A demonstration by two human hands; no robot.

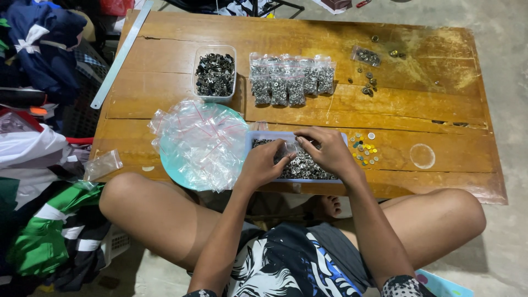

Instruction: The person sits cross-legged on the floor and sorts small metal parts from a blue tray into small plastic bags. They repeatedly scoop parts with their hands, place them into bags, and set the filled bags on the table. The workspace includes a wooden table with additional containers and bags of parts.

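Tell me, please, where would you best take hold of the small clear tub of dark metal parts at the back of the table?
Probably by the two long side walls of the clear tub, just under its rim, coming straight down from above. It stands upright and open-topped, with bare wood on its left; the filled bags lie close on its right, so keep fingers tight there.

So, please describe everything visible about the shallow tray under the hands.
The shallow tray is rectangular, clear or pale bluish plastic, lying flat near the low wooden table's front edge. It holds many small silver metal rings. The left hand and right hand hover over it, pinching a small clear bag.
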